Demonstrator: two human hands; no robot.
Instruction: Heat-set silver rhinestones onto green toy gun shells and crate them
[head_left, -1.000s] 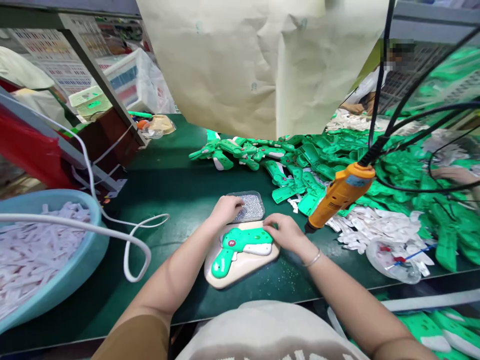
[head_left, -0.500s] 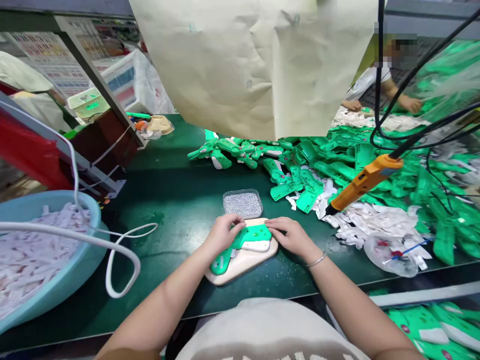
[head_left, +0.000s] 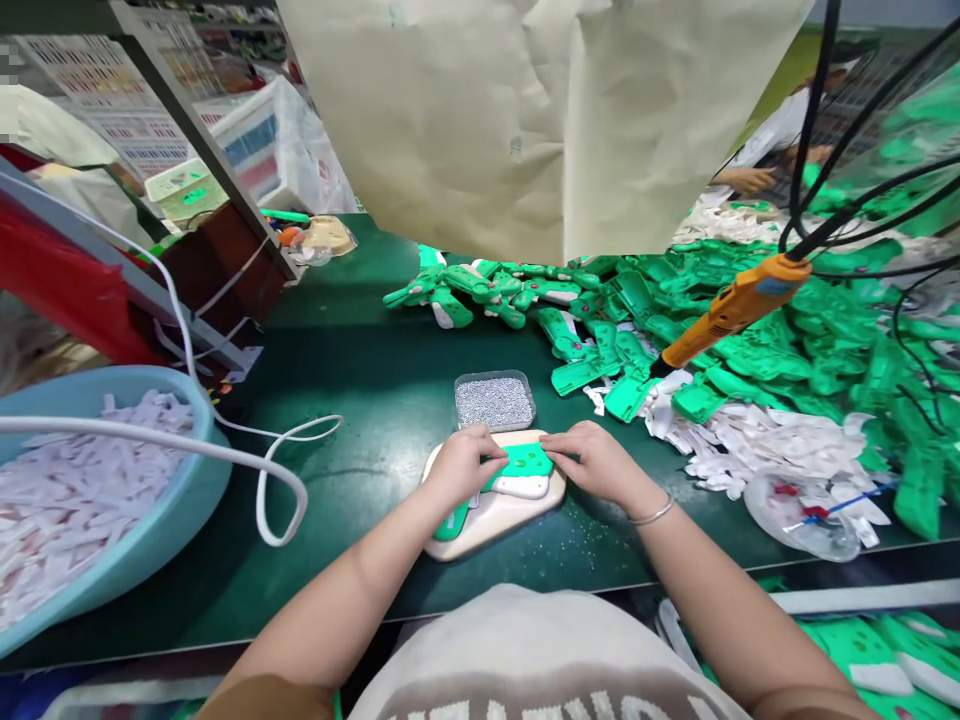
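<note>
A green plastic shell with a white lower part [head_left: 527, 464], like a toy body, lies on a cream-coloured block [head_left: 487, 531] in front of me. My left hand [head_left: 466, 466] reaches over its middle, thumb and fingers pinched together just above the green surface. At the shell's right end is my right hand [head_left: 600, 462], its thumb and fingertips drawn together against the edge. Whatever either pinch holds is too small or hidden. Directly behind the block stands a clear tray of small silvery pieces, seemingly screws [head_left: 495, 401].
An orange electric screwdriver [head_left: 735, 312] hangs on black cables at right, over heaped green shells [head_left: 795, 350] and white plastic pieces [head_left: 780, 440]. A blue basin [head_left: 214, 480] of white pieces and a looping white cable [head_left: 300, 500] are left. Paper [head_left: 525, 130] hangs ahead; another person's hand [head_left: 750, 180] shows beyond.
My left hand has moved from the shell's upper edge to over its middle, covering more of it. My right hand stays at the right end. The whole view has shifted slightly.
</note>
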